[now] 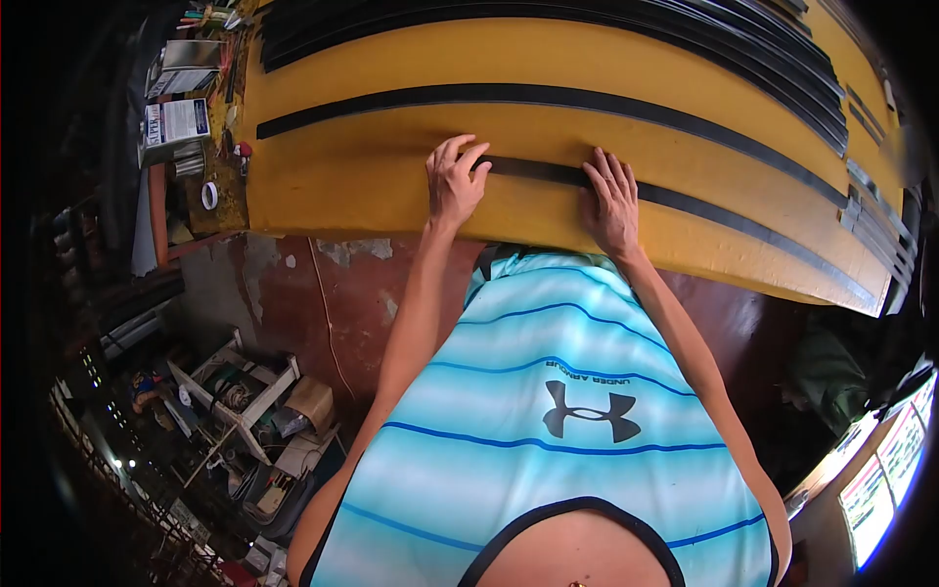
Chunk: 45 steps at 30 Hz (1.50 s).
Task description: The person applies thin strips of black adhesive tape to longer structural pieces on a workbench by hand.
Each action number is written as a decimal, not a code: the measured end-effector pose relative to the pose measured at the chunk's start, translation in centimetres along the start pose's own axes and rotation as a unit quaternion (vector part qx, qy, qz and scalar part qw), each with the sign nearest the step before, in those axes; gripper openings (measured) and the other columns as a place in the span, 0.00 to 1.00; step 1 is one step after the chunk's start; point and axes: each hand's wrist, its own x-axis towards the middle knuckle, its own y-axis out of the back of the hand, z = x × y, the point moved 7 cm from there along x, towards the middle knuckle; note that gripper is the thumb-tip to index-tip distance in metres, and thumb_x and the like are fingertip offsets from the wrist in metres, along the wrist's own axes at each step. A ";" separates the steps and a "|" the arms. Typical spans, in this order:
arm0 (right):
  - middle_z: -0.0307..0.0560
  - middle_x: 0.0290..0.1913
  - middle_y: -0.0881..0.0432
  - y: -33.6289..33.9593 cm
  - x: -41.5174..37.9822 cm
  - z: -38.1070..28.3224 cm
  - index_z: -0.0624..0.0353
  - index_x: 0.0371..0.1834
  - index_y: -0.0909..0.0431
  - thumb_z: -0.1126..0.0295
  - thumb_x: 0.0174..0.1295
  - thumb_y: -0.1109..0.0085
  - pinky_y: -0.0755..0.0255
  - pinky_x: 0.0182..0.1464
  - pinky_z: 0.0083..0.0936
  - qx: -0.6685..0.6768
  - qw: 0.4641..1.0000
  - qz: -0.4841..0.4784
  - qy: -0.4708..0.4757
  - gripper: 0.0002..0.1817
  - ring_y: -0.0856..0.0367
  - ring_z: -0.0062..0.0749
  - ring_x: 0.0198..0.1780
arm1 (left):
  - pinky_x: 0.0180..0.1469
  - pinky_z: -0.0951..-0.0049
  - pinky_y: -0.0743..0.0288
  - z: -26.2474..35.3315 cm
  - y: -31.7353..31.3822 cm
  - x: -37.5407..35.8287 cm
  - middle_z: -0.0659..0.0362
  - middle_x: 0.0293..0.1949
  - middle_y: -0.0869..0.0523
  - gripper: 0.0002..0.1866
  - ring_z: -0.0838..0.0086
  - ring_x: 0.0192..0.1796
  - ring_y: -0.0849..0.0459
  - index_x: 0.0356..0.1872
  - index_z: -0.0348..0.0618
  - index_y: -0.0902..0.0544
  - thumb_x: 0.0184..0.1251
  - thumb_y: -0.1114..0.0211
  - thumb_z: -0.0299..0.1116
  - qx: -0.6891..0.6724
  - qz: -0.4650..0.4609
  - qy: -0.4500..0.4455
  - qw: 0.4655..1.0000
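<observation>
A long, thin black strip [719,212] lies lengthwise on a yellow-topped table [337,186], close to its near edge. My left hand [454,184] is at the strip's left end, its fingers curled and the end between thumb and forefinger. Farther right, my right hand [613,203] rests across the same strip, fingers stretched out and nearly flat, covering a short stretch of it. Beyond both hands, a second, wider black strip [528,94] runs roughly parallel and touches neither hand.
Many black strips [626,39] are stacked along the table's far side. Short metallic pieces [873,240] lie at the right end. A side shelf on the left holds a labelled box [176,125] and a tape roll [209,196]. A wooden crate [240,391] stands below.
</observation>
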 end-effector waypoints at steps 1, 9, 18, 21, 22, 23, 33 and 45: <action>0.51 0.77 0.33 0.3 0.2 -0.3 0.55 0.67 0.27 0.70 0.67 0.40 0.49 0.79 0.45 0.018 1.000 0.006 -0.008 0.25 0.38 0.47 0.78 | 0.66 0.56 0.35 0.1 -0.3 0.2 0.58 0.58 0.17 0.16 0.59 0.63 0.23 0.51 0.49 0.12 0.61 0.28 0.34 0.001 -0.016 -0.012 1.000; 0.47 0.73 0.28 0.8 0.3 -0.8 0.53 0.59 0.24 0.73 0.61 0.34 0.43 0.77 0.44 0.001 0.999 0.025 -0.048 0.21 0.29 0.43 0.72 | 0.62 0.57 0.36 -0.4 -0.5 1.7 0.59 0.48 0.16 0.13 0.62 0.56 0.22 0.46 0.51 0.10 0.59 0.26 0.36 -0.049 -0.118 0.007 0.992; 0.44 0.66 0.21 2.0 1.1 -2.6 0.53 0.54 0.22 0.75 0.59 0.33 0.42 0.75 0.43 -0.036 0.995 0.033 -0.087 0.19 0.26 0.42 0.67 | 0.58 0.58 0.36 -0.9 -0.9 1.9 0.62 0.39 0.15 0.09 0.64 0.51 0.20 0.38 0.47 0.15 0.58 0.27 0.33 -0.094 -0.182 -0.027 0.979; 0.43 0.57 0.18 3.1 3.5 -6.2 0.53 0.51 0.20 0.74 0.59 0.33 0.38 0.70 0.41 -0.024 0.998 0.029 -0.057 0.16 0.23 0.42 0.61 | 0.56 0.59 0.36 -0.9 -1.0 1.4 0.61 0.36 0.15 0.07 0.65 0.49 0.20 0.35 0.46 0.16 0.58 0.28 0.32 -0.129 -0.176 -0.035 0.975; 0.43 0.52 0.19 2.5 4.4 -7.1 0.53 0.50 0.19 0.72 0.59 0.32 0.36 0.66 0.40 0.007 0.998 -0.003 -0.060 0.15 0.23 0.41 0.58 | 0.56 0.59 0.36 -0.8 -1.0 1.2 0.62 0.35 0.15 0.06 0.65 0.48 0.20 0.35 0.46 0.16 0.59 0.28 0.32 -0.136 -0.167 -0.042 0.976; 0.43 0.48 0.19 1.6 5.1 -7.9 0.53 0.48 0.18 0.71 0.59 0.31 0.34 0.61 0.40 0.037 0.997 -0.036 -0.062 0.14 0.22 0.40 0.54 | 0.56 0.59 0.36 -0.8 -0.9 1.0 0.62 0.35 0.15 0.06 0.66 0.47 0.19 0.35 0.45 0.16 0.59 0.28 0.32 -0.144 -0.158 -0.048 0.976; 0.47 0.40 0.22 -3.5 8.6 -10.5 0.57 0.38 0.21 0.69 0.62 0.33 0.31 0.50 0.36 0.090 0.985 -0.146 0.018 0.07 0.22 0.44 0.45 | 0.54 0.60 0.36 -0.6 -0.4 0.5 0.62 0.35 0.15 0.06 0.66 0.45 0.19 0.35 0.47 0.16 0.58 0.27 0.30 -0.167 -0.116 -0.068 0.977; 0.53 0.37 0.24 -4.6 9.0 -9.8 0.62 0.38 0.26 0.63 0.70 0.42 0.29 0.45 0.40 0.119 0.956 -0.267 0.006 0.12 0.24 0.50 0.42 | 0.55 0.59 0.36 -0.4 -0.1 -0.1 0.62 0.35 0.15 0.07 0.66 0.45 0.19 0.35 0.47 0.17 0.57 0.26 0.30 -0.166 -0.082 -0.087 0.979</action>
